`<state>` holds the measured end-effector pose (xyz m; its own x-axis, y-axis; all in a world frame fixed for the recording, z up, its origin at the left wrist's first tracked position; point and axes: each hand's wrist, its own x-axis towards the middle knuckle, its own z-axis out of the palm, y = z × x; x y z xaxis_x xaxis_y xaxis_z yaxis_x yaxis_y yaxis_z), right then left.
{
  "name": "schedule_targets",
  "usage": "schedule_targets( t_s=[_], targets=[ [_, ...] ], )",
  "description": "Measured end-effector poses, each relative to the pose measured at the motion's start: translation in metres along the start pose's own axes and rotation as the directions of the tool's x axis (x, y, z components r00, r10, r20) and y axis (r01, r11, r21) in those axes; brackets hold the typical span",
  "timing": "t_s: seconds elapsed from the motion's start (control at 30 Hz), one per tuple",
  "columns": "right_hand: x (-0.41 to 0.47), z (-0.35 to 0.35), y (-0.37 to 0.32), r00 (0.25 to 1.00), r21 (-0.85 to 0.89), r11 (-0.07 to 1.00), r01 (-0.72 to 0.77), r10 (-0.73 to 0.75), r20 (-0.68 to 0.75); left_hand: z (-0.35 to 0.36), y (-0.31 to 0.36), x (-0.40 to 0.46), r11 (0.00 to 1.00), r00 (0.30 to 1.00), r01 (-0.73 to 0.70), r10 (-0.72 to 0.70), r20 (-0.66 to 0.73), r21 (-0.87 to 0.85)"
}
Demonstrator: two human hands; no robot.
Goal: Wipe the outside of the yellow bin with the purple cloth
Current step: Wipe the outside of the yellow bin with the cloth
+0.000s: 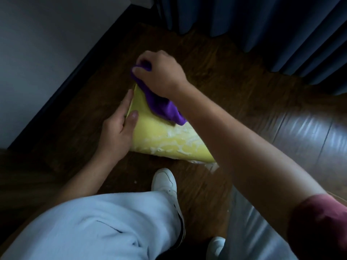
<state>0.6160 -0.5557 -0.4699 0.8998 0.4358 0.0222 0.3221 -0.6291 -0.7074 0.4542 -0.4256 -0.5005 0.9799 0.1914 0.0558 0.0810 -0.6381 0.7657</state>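
Nearest the camera, pale blue loose trousers are being worn, and a white low-top shoe is being placed flat on the dark brown wooden plank floor just short of the bin. A second white shoe is being partly shown at the lower edge. A dark red short sleeve is being seen at the lower right.

Beyond the shoe, the yellow tapered plastic bin is being kept on its side on the floor, its wider end toward the camera. Whitish patches are being shown on the near part of its wall, and a scrap of white material is being seen at its rim.

The left hand is being laid against the left side of the bin. Its fingers are being kept extended along the wall, with the thumb pressed on the upper surface; the bin is being steadied between thumb and fingers.

Farther on, the purple soft fabric cloth is being draped over the narrow far end of the bin, directly beyond the left thumb. The right hand is being held on top of it, fingers curled and clenched round a bunched part of the cloth, which is being pressed on the bin's outer wall. The loose tail of the cloth is being trailed below the right wrist.

Past the fingers of both hands, a grey-white wall with a dark skirting strip is being shown on the left, and dark blue pleated curtains are being hung to the floor at the far right.
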Motion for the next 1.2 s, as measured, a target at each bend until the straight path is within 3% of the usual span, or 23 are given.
schedule_targets(
  t_s=[0.1, 0.3, 0.47, 0.63, 0.9, 1.07, 1.2],
  targets=[
    [-0.015, 0.019, 0.006, 0.999, -0.006, 1.0, -0.026, 0.026, 0.044, 0.001, -0.001, -0.007, 0.999, 0.997, -0.027, 0.031, -0.077, 0.046],
    [-0.043, 0.03, 0.035, 0.995, -0.012, 1.0, -0.022, 0.02, -0.1, 0.004, -0.001, -0.006, 0.992, 0.985, -0.061, 0.078, -0.155, 0.11],
    [-0.051, 0.02, 0.088, 0.976, -0.075, 0.974, -0.214, 0.21, -0.058, 0.002, -0.002, -0.005, 0.996, 0.986, -0.013, 0.028, -0.162, 0.09],
    [-0.064, 0.012, 0.14, 0.907, -0.084, 0.903, -0.422, 0.418, -0.056, 0.004, -0.005, -0.003, 0.999, 0.989, 0.052, -0.053, -0.14, -0.015],
    [-0.092, 0.003, 0.185, 0.816, -0.048, 0.817, -0.575, 0.568, -0.105, 0.004, -0.005, 0.002, 0.992, 0.988, 0.087, -0.097, -0.118, -0.092],
    [-0.1, -0.012, 0.199, 0.677, -0.028, 0.676, -0.736, 0.736, -0.03, 0.002, -0.002, 0.006, 0.992, 0.992, 0.087, -0.095, -0.084, -0.087],
    [-0.087, -0.025, 0.164, 0.828, -0.061, 0.84, -0.539, 0.514, -0.224, 0.001, 0.002, 0.01, 0.975, 0.992, 0.122, -0.122, 0.012, -0.184]
  ],
)
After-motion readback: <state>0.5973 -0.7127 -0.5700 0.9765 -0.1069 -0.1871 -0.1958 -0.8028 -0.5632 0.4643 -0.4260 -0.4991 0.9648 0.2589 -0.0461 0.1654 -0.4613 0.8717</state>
